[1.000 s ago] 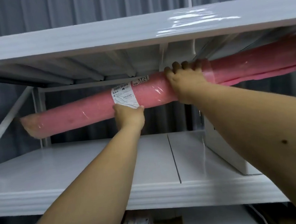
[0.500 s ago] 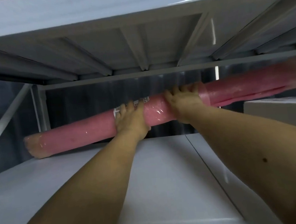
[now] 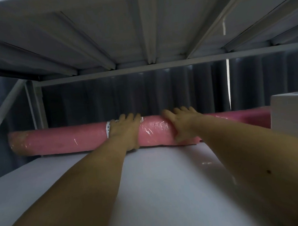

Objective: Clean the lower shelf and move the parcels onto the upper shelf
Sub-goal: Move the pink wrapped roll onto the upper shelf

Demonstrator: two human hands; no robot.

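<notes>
Parcel here is a long pink roll (image 3: 70, 139) wrapped in clear film, lying across the middle of the frame at the far back edge of the white shelf (image 3: 162, 184). Its long axis runs left to right, crosswise to both arms. The left hand (image 3: 125, 131) is draped over it on the shipping label (image 3: 108, 130), the right hand (image 3: 181, 123) just beside it toward frame right. Neither grip looks clenched; fingers lie curved over the top, palms pressed on (thumbs are hidden, so I can't swear to it). The roll's right end tucks behind a white box (image 3: 294, 115) at the right edge, while its left end sits by the rack's upright post (image 3: 38, 105). Looks basically placed to me. Plenty of bare shelf in front for pulling both hands straight back.
</notes>
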